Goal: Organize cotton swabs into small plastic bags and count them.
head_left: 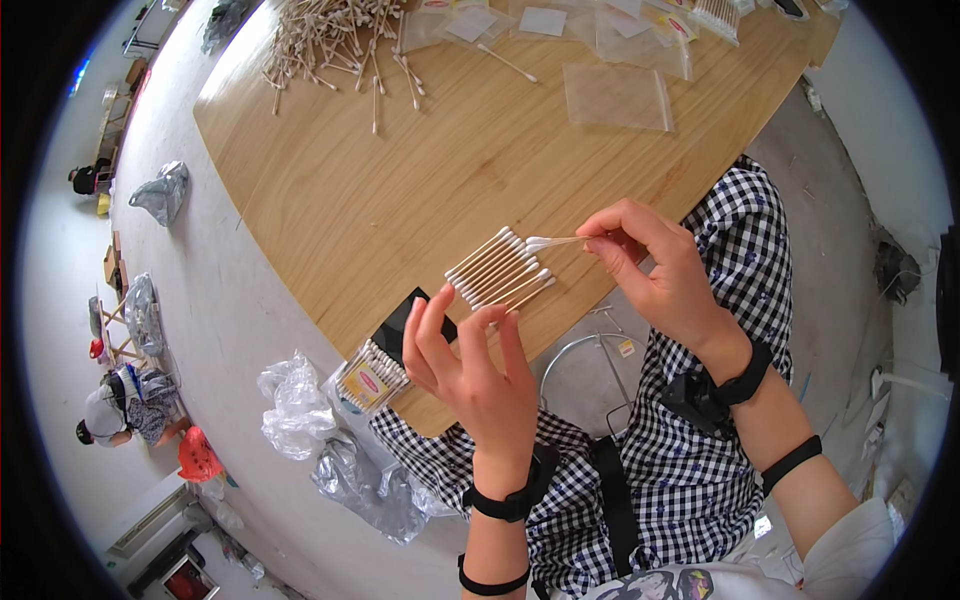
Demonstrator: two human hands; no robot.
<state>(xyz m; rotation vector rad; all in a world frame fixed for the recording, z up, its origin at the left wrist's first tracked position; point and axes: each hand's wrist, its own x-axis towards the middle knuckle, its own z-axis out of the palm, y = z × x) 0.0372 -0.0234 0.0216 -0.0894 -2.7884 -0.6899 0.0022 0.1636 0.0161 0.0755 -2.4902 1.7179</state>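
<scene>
Cotton swabs (495, 268) lie side by side in a neat slanted row on the wooden table. My right hand (655, 270), just right of the row, pinches the ends of cotton swabs (555, 241); their white tips reach the row's upper right end. Below the row is my left hand (475, 375). Its thumb and index finger close around the lower end of the nearest cotton swab (530, 295), while its other fingers stretch out over a black flat piece (398, 325). Beside that hand, a clear pack of swabs (370, 378) with a yellow label sits at the table's edge.
A large loose heap of cotton swabs (330, 35) covers the table's far left. Clear plastic bags (618, 97) lie at the far right. Crumpled plastic (297, 405) hangs near the table's left corner. Another person (110, 415) is far off to the left.
</scene>
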